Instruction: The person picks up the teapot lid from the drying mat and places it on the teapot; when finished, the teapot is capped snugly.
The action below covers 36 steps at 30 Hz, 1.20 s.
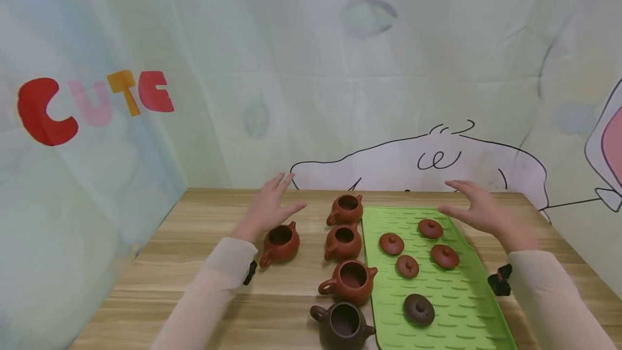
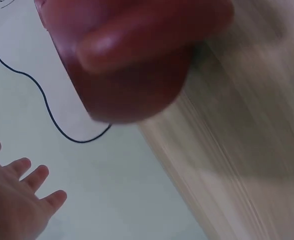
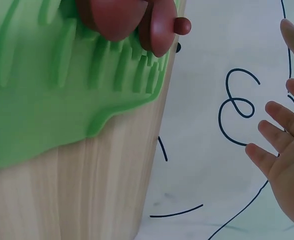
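Note:
My left hand (image 1: 269, 207) is held over the back left of the table, fingers spread and holding nothing. Just below it stands a reddish-brown clay teapot (image 1: 283, 246) without a lid; its body fills the top of the left wrist view (image 2: 137, 95). Over the right edge of the green mat, my right hand (image 1: 478, 210) hovers with spread fingers, nothing in its grasp. Closest to it is a reddish-brown teapot lid (image 1: 430, 228). Several more lids lie on the mat, among them a dark brown lid (image 1: 419, 310) toward the front.
A column of lidless teapots lines the left side of the green mat (image 1: 466, 307): three reddish-brown, with a dark brown teapot (image 1: 344, 325) nearest me. The wooden table (image 1: 160, 263) ends at a printed curtain (image 1: 243, 69) bearing the letters CUTE.

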Each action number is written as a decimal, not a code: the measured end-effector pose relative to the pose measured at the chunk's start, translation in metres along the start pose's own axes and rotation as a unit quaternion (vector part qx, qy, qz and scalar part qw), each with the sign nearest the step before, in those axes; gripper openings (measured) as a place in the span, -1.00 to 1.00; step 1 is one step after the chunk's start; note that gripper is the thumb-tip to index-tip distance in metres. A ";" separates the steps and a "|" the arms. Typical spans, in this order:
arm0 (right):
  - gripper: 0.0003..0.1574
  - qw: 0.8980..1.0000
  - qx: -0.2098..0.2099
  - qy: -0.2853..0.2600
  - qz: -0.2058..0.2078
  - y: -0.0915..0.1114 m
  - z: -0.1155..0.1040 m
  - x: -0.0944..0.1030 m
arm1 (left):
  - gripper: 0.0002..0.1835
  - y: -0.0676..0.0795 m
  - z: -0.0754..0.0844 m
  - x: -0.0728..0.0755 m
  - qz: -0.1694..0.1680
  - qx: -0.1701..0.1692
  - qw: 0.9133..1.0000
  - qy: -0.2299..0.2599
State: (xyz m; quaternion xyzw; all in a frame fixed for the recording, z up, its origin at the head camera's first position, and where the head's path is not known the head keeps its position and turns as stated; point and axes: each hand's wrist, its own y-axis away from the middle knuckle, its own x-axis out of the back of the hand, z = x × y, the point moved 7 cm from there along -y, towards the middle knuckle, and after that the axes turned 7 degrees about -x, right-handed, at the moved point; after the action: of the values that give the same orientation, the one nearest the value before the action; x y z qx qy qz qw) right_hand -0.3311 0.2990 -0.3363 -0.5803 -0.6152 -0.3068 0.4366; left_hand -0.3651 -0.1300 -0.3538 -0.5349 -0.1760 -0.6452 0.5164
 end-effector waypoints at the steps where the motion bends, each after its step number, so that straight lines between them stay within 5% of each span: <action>1: -0.02 1.000 -0.001 -0.004 -0.001 0.000 0.001 -0.001 | -0.10 -0.001 0.002 -0.002 0.003 -0.002 1.000 0.009; 12: -0.07 0.999 0.007 -0.036 -0.008 0.000 0.005 -0.019 | -0.13 -0.012 0.021 -0.022 0.041 -0.004 0.995 0.092; 24: -0.19 0.996 0.030 -0.082 -0.008 0.001 0.003 -0.033 | -0.18 -0.017 0.036 -0.040 0.067 0.043 0.981 0.175; 36: -0.21 0.996 0.001 -0.090 -0.025 0.001 0.014 -0.048 | -0.32 -0.013 0.037 -0.071 0.056 0.097 0.961 0.252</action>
State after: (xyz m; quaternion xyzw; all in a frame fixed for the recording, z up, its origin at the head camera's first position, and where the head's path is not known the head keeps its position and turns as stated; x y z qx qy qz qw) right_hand -0.3349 0.2905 -0.3852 -0.5895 -0.6666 -0.2639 0.3722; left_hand -0.3651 -0.0620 -0.3976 -0.3110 -0.0715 -0.7087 0.6292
